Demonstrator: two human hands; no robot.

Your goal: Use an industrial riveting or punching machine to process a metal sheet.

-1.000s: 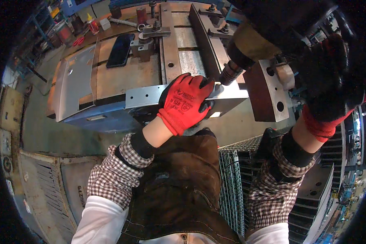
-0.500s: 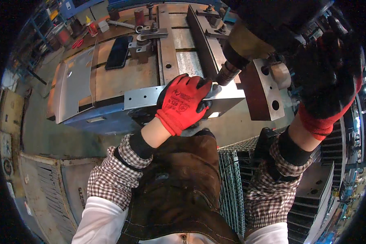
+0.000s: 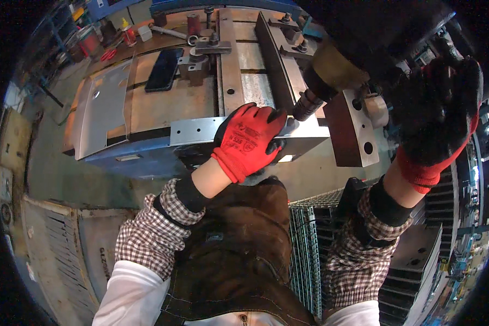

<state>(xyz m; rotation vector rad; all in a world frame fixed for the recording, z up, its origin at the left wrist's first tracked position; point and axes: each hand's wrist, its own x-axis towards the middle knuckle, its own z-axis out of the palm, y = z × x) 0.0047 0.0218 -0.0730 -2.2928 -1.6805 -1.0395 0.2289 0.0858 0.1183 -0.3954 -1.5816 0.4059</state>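
My left hand (image 3: 250,140), in a red glove with black fingertips, is closed on a bent sheet-metal part (image 3: 191,131) at the near edge of the machine table. Its thumb lies against the front side and its fingers lie over the top. Two small holes show in the part's left end. Just beyond those fingers, the drill chuck (image 3: 308,105) points down at the part; its tip is partly hidden. My right hand (image 3: 439,117), gloved alike, is raised at the right beside the dark machine head (image 3: 375,32). Its fingers look curled, but shadow hides what they hold.
A slotted machine table (image 3: 193,103) carries clamped steel bars (image 3: 226,70), a phone (image 3: 164,69) and a thin metal sheet (image 3: 106,103). To the chuck's right stands a drilled steel block (image 3: 353,127). A wire basket (image 3: 305,255) stands beside my apron.
The whole view has shifted slightly. My left hand keeps its hold on the sheet-metal part, and my right hand sits a little lower in the picture.
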